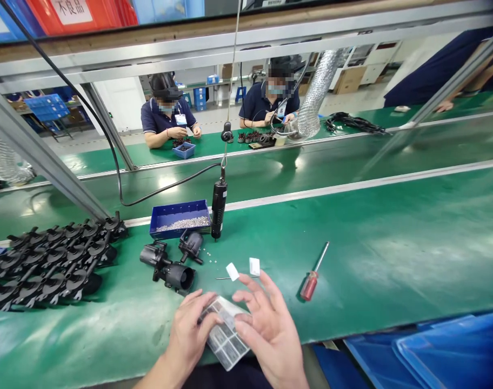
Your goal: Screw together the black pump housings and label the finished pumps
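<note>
A clear plastic compartment box (227,337) lies tilted at the near edge of the bench. My left hand (190,329) grips its left side, the thumb across the top. At the right side of the box, my right hand (273,329) has its fingers spread, with the thumb at the box's edge; whether it presses on the box I cannot tell. Just beyond the right fingertips are two small white pieces, one on the left (232,272) and one on the right (254,266). A thin metal rod (222,278) shows beside them, partly hidden.
Black plastic housings (179,276) and a blue bin of small metal parts (181,222) stand ahead. An electric screwdriver (219,208) hangs there. Rows of black parts (55,259) fill the left; a red-handled screwdriver (310,284) lies right. Two co-workers sit opposite.
</note>
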A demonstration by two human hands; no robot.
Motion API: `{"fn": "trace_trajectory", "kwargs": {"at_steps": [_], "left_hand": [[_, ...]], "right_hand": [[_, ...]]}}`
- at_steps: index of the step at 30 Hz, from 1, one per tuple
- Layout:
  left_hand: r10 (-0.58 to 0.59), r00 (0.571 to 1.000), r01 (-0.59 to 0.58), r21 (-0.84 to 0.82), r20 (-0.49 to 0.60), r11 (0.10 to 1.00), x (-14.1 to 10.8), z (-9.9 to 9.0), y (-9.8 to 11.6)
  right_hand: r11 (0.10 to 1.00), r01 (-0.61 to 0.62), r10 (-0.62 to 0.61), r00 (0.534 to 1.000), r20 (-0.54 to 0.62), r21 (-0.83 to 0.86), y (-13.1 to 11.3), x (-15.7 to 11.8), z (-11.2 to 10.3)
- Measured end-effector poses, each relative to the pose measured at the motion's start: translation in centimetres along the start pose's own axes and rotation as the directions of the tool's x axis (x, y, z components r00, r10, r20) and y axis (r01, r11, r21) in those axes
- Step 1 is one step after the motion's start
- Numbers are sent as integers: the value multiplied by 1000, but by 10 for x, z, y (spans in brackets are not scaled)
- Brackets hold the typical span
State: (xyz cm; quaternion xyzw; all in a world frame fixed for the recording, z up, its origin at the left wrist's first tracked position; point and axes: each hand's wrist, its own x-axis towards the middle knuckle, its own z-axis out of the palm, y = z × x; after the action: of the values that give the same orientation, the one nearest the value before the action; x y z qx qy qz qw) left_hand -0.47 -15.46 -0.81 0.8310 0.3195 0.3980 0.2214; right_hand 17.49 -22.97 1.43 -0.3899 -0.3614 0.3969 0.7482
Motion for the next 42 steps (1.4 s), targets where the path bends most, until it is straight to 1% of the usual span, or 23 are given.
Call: {"fn": "trace_trajectory", "kwargs": {"at_steps": [1,2,3,4,5,6,7,8,10,12,14,16,17,18,20,21,23,25,28,31,36,42], "left_hand": [[27,1000,-27,16,-11,1000,-2,-3,0],[43,998,-41,48,-46,998,-4,-6,-1],[39,993,-27,104,-108,994,-4,-9,-1],[11,982,23,177,-188,984,-4,-13,-3],[-38,960,110,250,-277,962,-2,-17,-5],[-104,930,220,307,-354,926,1,-21,-8],[-183,896,331,335,-404,882,4,-24,-11],[-267,868,421,336,-419,843,8,-26,-15],[-408,837,519,291,-366,804,14,-30,-23],[-494,821,556,204,-288,806,15,-30,-28],[-530,813,562,89,-242,822,11,-29,-30],[-509,824,520,-22,-250,854,4,-27,-29],[-473,841,474,-65,-264,878,2,-26,-26],[-417,864,407,-95,-282,908,0,-26,-23],[-269,911,239,-131,-312,962,0,-25,-13],[-194,928,155,-145,-318,977,2,-25,-7],[-87,946,30,-182,-312,983,7,-25,5],[-34,959,-31,-227,-280,973,13,-24,16],[5,975,-67,-272,-221,960,17,-22,26],[19,983,-73,-299,-180,951,17,-19,27],[26,989,-73,-321,-148,944,15,-16,25],[14,990,-59,-323,-140,944,13,-13,22]], "right_hand": [[1000,1,0,1000,-24,29,-2,1,-3],[999,19,-17,998,-61,32,-3,1,-5],[999,46,-44,994,-103,18,-4,1,-7],[997,72,-72,987,-142,-3,-4,1,-8],[995,95,-98,981,-170,-24,-3,0,-8],[993,112,-118,975,-187,-40,-3,-2,-8],[991,123,-131,972,-194,-51,-3,-4,-7],[990,126,-134,972,-193,-58,-2,-5,-7],[991,111,-122,976,-181,-69,0,-7,-7],[993,83,-95,983,-154,-84,1,-8,-9],[993,57,-72,987,-146,-103,1,-7,-13],[994,29,-46,987,-151,-107,0,-5,-16],[995,15,-30,988,-151,-102,-1,-3,-17],[996,2,-15,990,-141,-93,-2,0,-17],[997,-19,12,995,-97,-73,-6,5,-14],[997,-24,19,997,-72,-69,-8,8,-10],[997,-21,19,999,-27,-76,-11,14,-2],[996,-8,10,1000,14,-94,-13,20,7],[996,13,-7,998,58,-92,-14,25,18],[997,14,-8,997,77,-75,-15,27,23],[994,0,9,997,81,-111,-18,26,21],[994,-32,40,997,73,-105,-16,22,20]]}}
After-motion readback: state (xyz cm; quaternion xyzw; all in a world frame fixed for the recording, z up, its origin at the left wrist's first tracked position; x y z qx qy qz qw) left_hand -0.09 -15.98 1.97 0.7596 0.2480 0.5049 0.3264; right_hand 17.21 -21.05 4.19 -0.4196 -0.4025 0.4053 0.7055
